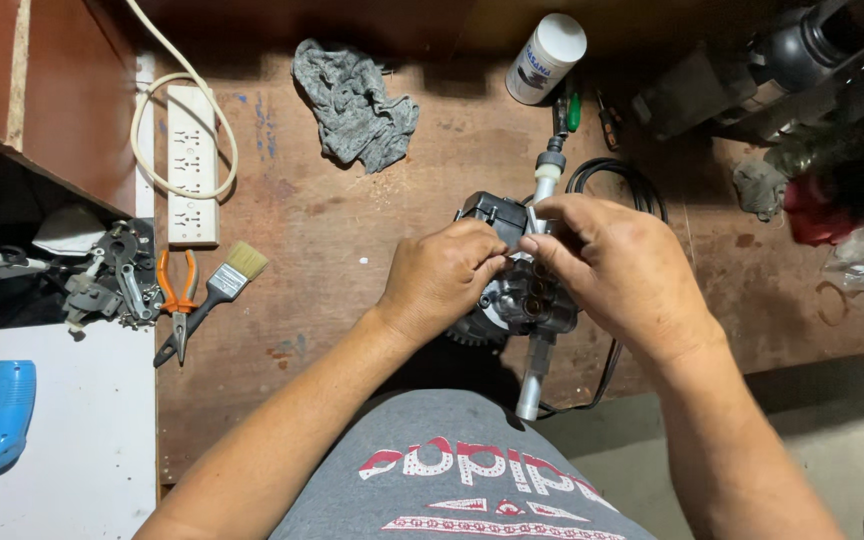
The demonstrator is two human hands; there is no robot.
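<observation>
A small pump assembly (pixel 517 295) sits at the wooden table's (pixel 352 300) near edge, its metal tube running lengthwise away from the person. Both hands pinch at its top: left hand (pixel 439 280), right hand (pixel 607 270). A white bottle (pixel 546 57) stands beyond, capped.

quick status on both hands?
Left hand: closed, fingers pinched on the pump unit.
Right hand: closed, gripping the pump unit from the other side.

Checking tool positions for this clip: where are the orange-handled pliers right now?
In the head view, the pliers lie on the wooden bench at the left, between a pile of metal parts and a paintbrush, just below the white power strip.
</observation>
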